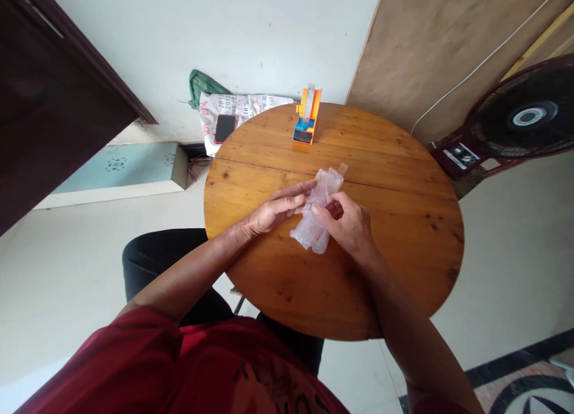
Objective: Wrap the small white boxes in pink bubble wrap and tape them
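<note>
A bundle of clear bubble wrap (314, 229) lies slantwise on the round wooden table (403, 235); what is inside it, if anything, I cannot make out. From its far end sticks out a short strip of clear tape (343, 169). My left hand (278, 209) rests along the bundle's left side, fingers stretched out and touching the wrap. On the right side, my right hand (347, 223) has its thumb and bent fingers closed on the wrap's upper layer. Behind the bundle stands an orange and blue tape dispenser (306, 118), with its loose tape end pointing up.
Beyond the table's far left edge, a dark phone (225, 128) lies on a printed white sack (251, 106), with a green bag (206, 85) behind. A black fan (529, 115) stands at the right. A long pale box (121, 169) sits on the floor at left.
</note>
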Tool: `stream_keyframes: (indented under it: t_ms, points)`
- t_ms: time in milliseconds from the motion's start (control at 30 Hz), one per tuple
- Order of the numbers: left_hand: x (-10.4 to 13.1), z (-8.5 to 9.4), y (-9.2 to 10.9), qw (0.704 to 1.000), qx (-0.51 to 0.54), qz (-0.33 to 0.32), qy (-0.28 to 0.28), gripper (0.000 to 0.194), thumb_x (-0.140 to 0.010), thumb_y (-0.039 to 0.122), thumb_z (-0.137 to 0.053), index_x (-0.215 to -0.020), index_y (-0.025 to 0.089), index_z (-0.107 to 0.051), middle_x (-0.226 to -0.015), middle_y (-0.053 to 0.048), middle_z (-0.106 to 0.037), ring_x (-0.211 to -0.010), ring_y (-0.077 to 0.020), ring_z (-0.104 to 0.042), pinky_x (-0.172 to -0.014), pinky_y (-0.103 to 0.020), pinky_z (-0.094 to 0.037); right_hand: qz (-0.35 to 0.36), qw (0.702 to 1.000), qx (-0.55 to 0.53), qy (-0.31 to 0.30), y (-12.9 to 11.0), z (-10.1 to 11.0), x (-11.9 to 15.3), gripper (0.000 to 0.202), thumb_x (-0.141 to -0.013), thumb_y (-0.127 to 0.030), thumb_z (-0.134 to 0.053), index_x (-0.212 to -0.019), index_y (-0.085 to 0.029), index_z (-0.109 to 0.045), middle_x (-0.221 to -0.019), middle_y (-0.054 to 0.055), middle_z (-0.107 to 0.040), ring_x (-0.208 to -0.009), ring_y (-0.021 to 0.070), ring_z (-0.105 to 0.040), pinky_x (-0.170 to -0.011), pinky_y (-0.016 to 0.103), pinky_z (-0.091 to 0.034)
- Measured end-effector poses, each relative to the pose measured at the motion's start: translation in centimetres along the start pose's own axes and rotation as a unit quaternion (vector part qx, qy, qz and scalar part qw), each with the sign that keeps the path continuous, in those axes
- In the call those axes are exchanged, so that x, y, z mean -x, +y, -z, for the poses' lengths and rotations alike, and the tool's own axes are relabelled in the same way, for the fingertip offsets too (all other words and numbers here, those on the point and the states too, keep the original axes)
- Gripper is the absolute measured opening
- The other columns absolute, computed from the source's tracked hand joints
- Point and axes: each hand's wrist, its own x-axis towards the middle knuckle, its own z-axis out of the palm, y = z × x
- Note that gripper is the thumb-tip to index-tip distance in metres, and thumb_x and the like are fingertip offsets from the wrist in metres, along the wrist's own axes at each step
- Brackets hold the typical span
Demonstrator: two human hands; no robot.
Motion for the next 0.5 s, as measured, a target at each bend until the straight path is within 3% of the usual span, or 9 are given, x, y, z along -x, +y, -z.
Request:
stream_keyframes:
  t_ms: [133, 267, 367, 500]
  points:
    - [0.2, -0.1, 0.2, 1.0, -0.004, -0.015, -0.019, 0.071, -0.074, 0.052, -0.078, -0.134, 0.018, -0.063, -0.126, -0.014, -0.07, -0.127, -0.0346, -0.06, -0.107, -0.044, -0.044, 0.002, 1.0, -0.004, 0.017, 0.1, 0.8, -0.1, 0.03, -0.089, -0.049, -0.056, -0.075, -0.023, -0.06, -0.065, 0.0, -0.059, -0.061, 0.0167, -0.052, -0.061, 0.031, -0.037]
    - [-0.6, -0.2, 0.5, 0.994, 0.002, -0.056, 0.09, 0.059, -0.071, 0.052, -0.078, -0.115, 0.013, -0.072, -0.113, -0.014, -0.074, -0.115, -0.0314, -0.066, -0.1, -0.041, -0.048, -0.03, 0.991, -0.115, 0.068, 1.1, 1.6, -0.5, 0.029, -0.089, -0.041, -0.054, -0.067, -0.022, -0.057, -0.059, -0.002, -0.049, -0.058, 0.0143, -0.045, -0.058, 0.029, -0.034]
    - [-1.1, -0.2, 0.7, 0.983, 0.003, -0.08, 0.164, 0.05, -0.067, 0.049, -0.076, -0.103, 0.013, -0.072, -0.104, -0.012, -0.076, -0.108, -0.0291, -0.068, -0.094, -0.039, -0.051, -0.113, 0.953, -0.271, 0.078, 2.4, 1.5, -1.4, 0.025, -0.08, -0.044, -0.061, -0.067, -0.023, -0.059, -0.061, -0.002, -0.054, -0.059, 0.0154, -0.05, -0.055, 0.029, -0.04]
    - [-1.3, 0.0, 0.9, 0.979, 0.004, -0.074, 0.188, 0.046, -0.064, 0.047, -0.074, -0.096, 0.014, -0.07, -0.095, -0.01, -0.076, -0.1, -0.0271, -0.069, -0.086, -0.037, -0.052, -0.2, 0.898, -0.387, 0.056, 3.6, 0.9, -2.4, 0.022, -0.067, -0.044, -0.067, -0.069, -0.023, -0.062, -0.065, 0.001, -0.065, -0.054, 0.0154, -0.055, -0.049, 0.028, -0.046]
